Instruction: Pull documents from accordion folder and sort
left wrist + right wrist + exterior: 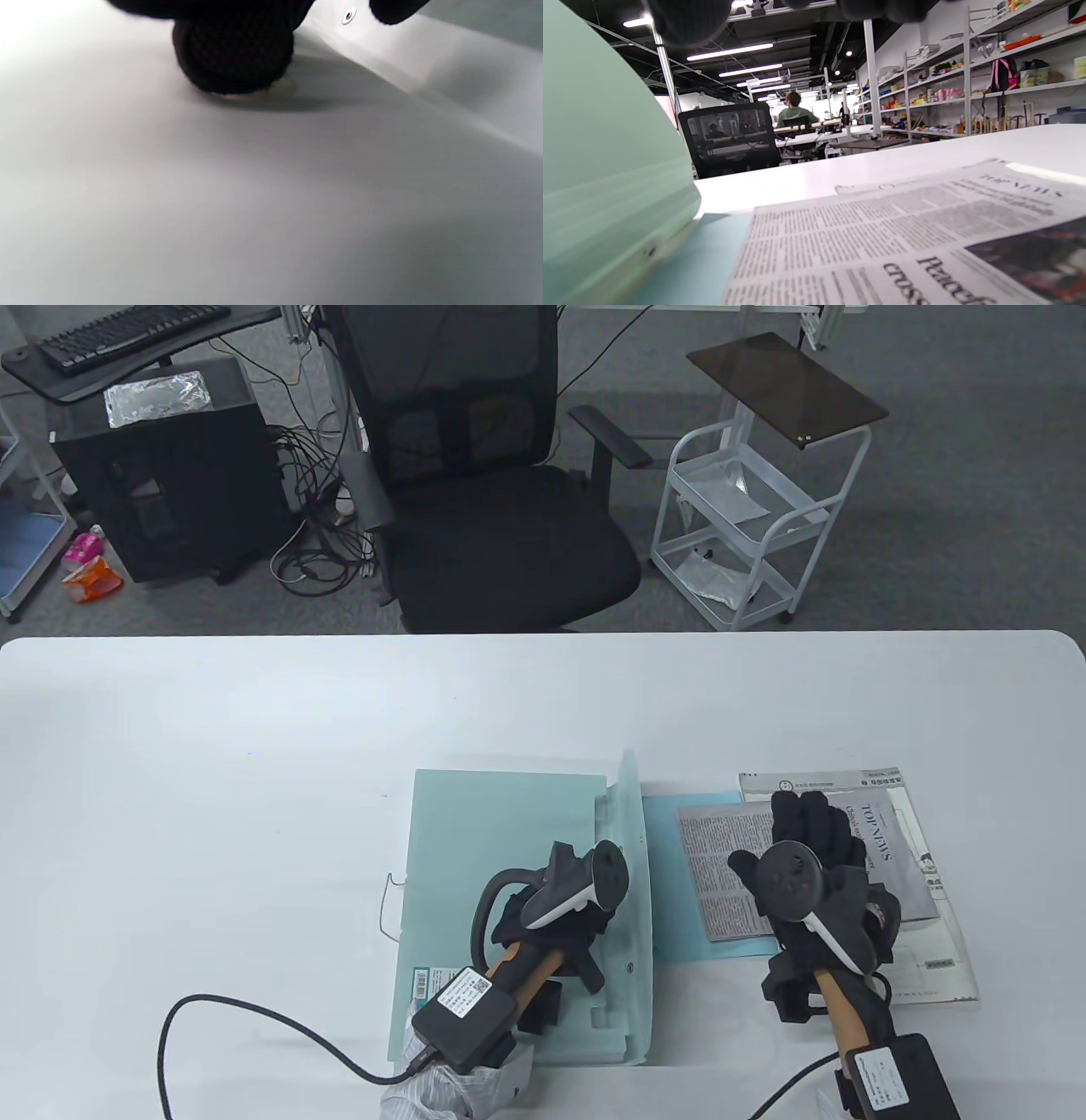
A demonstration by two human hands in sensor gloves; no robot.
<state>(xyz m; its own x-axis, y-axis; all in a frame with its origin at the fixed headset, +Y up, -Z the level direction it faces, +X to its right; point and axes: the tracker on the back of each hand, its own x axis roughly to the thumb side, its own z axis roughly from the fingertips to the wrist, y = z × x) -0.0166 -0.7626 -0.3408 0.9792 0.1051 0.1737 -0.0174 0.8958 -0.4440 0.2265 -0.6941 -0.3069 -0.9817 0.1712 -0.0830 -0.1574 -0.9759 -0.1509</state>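
A pale green accordion folder (492, 857) lies flat at the middle of the table, its flap (632, 891) open to the right. My left hand (568, 942) rests on the folder's right part. In the left wrist view a gloved fingertip (233, 55) presses on the folder's surface (271, 190). My right hand (810, 827) lies flat, fingers spread, on a newspaper sheet (721, 874). The newspaper sits on a blue sheet (670, 933) beside the flap. In the right wrist view the newspaper (882, 241) fills the foreground, with the flap (606, 169) on the left.
More printed sheets and a "TOP NEWS" page (891, 823) lie under and to the right of my right hand. A white elastic cord (386, 899) sticks out at the folder's left edge. A black office chair (492, 475) and a white cart (747, 526) stand beyond the table's far edge.
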